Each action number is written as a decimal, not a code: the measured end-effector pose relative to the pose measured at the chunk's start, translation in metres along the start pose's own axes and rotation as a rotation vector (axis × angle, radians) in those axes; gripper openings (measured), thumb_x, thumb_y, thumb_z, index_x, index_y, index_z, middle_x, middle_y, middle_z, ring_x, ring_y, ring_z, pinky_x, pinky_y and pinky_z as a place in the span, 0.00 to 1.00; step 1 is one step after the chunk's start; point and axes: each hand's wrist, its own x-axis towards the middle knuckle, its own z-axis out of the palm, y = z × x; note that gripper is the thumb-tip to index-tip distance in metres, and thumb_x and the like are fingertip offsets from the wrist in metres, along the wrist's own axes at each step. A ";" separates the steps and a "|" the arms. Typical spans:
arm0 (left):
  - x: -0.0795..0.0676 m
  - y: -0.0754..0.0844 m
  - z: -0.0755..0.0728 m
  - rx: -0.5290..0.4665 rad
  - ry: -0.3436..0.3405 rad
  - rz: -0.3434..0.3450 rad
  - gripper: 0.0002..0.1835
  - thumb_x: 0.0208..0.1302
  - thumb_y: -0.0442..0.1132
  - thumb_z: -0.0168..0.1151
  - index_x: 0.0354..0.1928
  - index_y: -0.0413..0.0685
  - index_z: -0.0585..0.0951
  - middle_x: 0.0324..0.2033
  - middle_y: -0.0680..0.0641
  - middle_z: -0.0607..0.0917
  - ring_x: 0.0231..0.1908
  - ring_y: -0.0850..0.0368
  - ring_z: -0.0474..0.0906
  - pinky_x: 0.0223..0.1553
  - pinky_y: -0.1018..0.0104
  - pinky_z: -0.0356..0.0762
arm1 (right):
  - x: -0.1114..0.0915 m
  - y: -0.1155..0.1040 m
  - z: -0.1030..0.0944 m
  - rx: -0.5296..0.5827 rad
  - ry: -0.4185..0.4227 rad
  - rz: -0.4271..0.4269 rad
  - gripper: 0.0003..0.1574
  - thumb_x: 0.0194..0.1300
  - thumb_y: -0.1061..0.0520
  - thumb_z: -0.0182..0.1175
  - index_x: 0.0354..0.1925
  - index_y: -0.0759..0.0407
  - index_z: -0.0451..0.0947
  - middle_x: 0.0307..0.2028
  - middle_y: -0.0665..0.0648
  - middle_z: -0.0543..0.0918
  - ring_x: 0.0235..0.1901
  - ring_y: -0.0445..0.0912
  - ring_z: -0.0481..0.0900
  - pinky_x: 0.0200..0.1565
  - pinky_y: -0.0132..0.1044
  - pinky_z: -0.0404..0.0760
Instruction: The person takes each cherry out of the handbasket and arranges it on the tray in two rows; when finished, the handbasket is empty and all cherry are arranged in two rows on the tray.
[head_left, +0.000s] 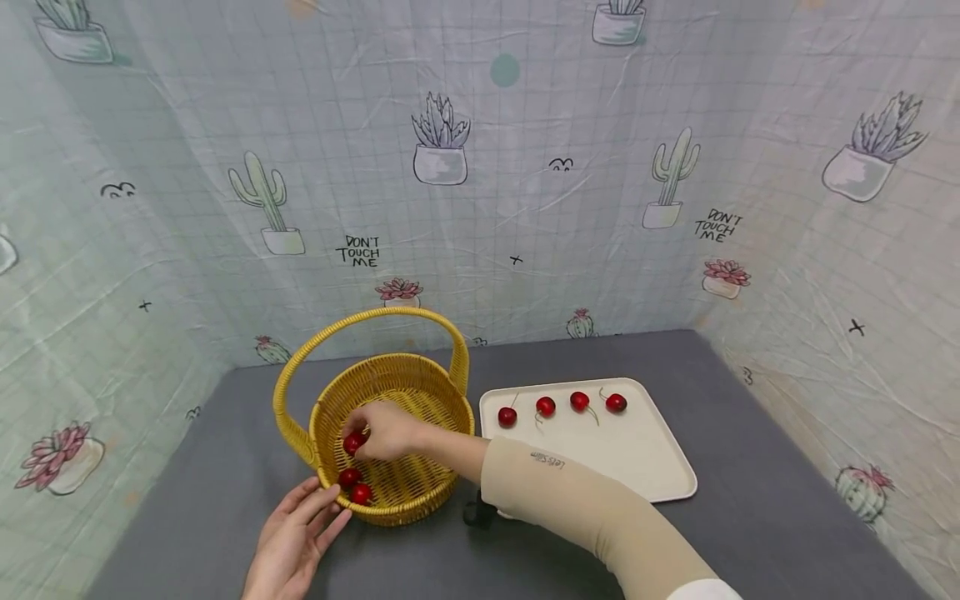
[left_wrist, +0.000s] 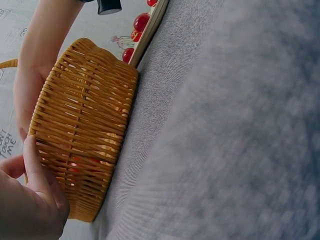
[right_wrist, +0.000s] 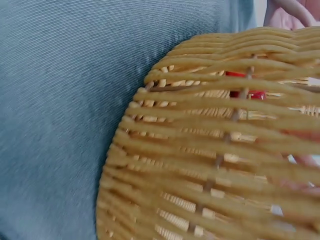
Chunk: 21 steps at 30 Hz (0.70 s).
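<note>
A yellow wicker basket [head_left: 393, 512] with a tall arched handle stands at the left of the table. Inside it, my right hand [head_left: 386, 429] pinches a cherry [head_left: 354, 442] low over the woven bottom. Two more red cherries [head_left: 361, 494] lie by the near left wall. My left hand [head_left: 288, 542] holds the basket's rim at the near left; in the left wrist view, a digit of that hand [left_wrist: 37, 195] lies along the outer wall. The right wrist view is mostly filled by the basket's side [right_wrist: 215, 150], which hides the right hand's fingers.
Right of the basket lies a cream tray [head_left: 637, 467] with several stemmed cherries [head_left: 545, 407] in a row along its far side. The right forearm crosses over the tray's near left part. Printed fabric walls [head_left: 517, 208] surround the grey tabletop [head_left: 202, 508].
</note>
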 end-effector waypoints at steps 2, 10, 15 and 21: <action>-0.001 0.000 0.000 0.002 0.000 0.005 0.12 0.75 0.34 0.62 0.47 0.58 0.71 0.39 0.57 0.80 0.37 0.64 0.81 0.55 0.62 0.86 | -0.005 0.000 -0.004 0.036 0.003 -0.011 0.18 0.65 0.64 0.71 0.53 0.57 0.83 0.43 0.46 0.84 0.40 0.35 0.78 0.39 0.23 0.80; -0.001 0.000 0.002 0.003 0.018 0.022 0.11 0.74 0.34 0.62 0.48 0.57 0.71 0.43 0.55 0.79 0.38 0.63 0.80 0.56 0.62 0.85 | -0.029 -0.001 -0.022 0.130 -0.003 -0.034 0.19 0.62 0.66 0.73 0.51 0.60 0.83 0.42 0.47 0.84 0.38 0.35 0.81 0.38 0.22 0.82; -0.001 0.000 0.003 0.001 0.019 0.029 0.12 0.74 0.33 0.63 0.48 0.56 0.72 0.43 0.56 0.78 0.38 0.64 0.80 0.55 0.63 0.86 | -0.039 0.000 -0.030 0.126 -0.006 -0.058 0.18 0.64 0.62 0.73 0.52 0.59 0.83 0.41 0.45 0.84 0.42 0.36 0.82 0.41 0.22 0.82; -0.002 -0.002 0.002 0.000 0.022 0.024 0.13 0.74 0.33 0.63 0.49 0.56 0.70 0.42 0.56 0.78 0.37 0.64 0.80 0.55 0.63 0.85 | -0.057 -0.001 -0.037 0.127 0.030 -0.076 0.18 0.66 0.60 0.72 0.54 0.56 0.84 0.45 0.44 0.84 0.45 0.35 0.82 0.45 0.22 0.82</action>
